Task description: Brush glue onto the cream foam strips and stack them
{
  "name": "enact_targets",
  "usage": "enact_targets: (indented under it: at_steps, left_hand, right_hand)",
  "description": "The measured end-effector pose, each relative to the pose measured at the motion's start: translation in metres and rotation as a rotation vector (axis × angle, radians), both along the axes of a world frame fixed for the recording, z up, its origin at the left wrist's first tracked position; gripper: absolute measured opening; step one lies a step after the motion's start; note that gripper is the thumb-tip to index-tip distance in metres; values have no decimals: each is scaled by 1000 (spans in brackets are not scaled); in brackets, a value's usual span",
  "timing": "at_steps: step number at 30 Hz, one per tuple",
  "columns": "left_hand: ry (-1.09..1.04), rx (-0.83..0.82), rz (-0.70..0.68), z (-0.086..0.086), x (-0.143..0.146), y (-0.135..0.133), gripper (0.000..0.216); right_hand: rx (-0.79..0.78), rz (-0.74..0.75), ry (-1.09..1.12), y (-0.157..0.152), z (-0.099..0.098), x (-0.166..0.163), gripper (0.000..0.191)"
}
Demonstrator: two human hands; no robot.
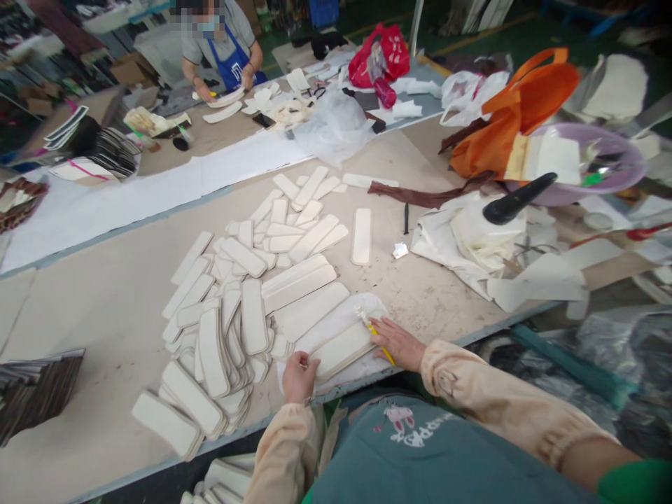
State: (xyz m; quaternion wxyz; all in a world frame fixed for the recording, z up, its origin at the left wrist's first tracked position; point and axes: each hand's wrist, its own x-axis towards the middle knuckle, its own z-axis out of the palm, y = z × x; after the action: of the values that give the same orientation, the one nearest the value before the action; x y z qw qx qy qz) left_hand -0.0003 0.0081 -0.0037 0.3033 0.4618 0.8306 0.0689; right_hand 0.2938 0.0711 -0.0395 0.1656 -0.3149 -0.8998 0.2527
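Observation:
My right hand [397,343] holds a yellow-handled brush [382,340] with pale, whitish bristles, its fingers resting over the right end of a cream, round-ended strip [344,350]. That strip lies on a white sheet [367,306] at the table's near edge. At the strip's left end is my left hand [299,378], its fingers curled and thumb close to the index finger; whatever they pinch is too small to make out. Just beyond lie more long cream strips [312,315], side by side. To the left spreads a heap of similar strips [214,353], stacked and overlapping.
A dark stack of pieces [39,392] sits at far left. On the right are a white container with a black spout [488,224], scissors, an orange bag [517,105] and a purple basin [619,161]. Across the table a person in a blue apron [236,63] handles pale pieces.

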Motion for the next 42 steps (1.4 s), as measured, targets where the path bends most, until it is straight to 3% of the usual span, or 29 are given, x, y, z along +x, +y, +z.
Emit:
enact_targets:
  at_steps: [6,9,13,19,24,27,31,36,42]
  left_hand:
    - [10,-1,33,12,9,0,14]
    - [-116,124,31,31,15,-1,13]
    - [-482,317,-8,78,32,9,12]
    - [-809,391,-65,166,72,38,23]
    - [-968,535,99,205,86,53,29]
    - [-1041,649,258,208,80,63,28]
    - [-1089,722,439,190,65,70,27]
    - [-1274,673,536,168,63,66,31]
    - [-1441,716,630,167,74,56,38]
  right_hand:
    - [-12,-251,61,3,0,36,25]
    - [-52,-390,171,2,14,42,23]
    - [-214,-440,336,3,48,40,28]
    - [-439,-282,551,11,100,22,40]
    - [-632,-244,660,8,117,17,38]
    - [-654,-387,680,3,116,19,35]
    - [-603,-550,776,3,116,27,32]
    - [-518,-621,727,10,127,40,31]
    - [-456,-625,650,9,142,52,32]
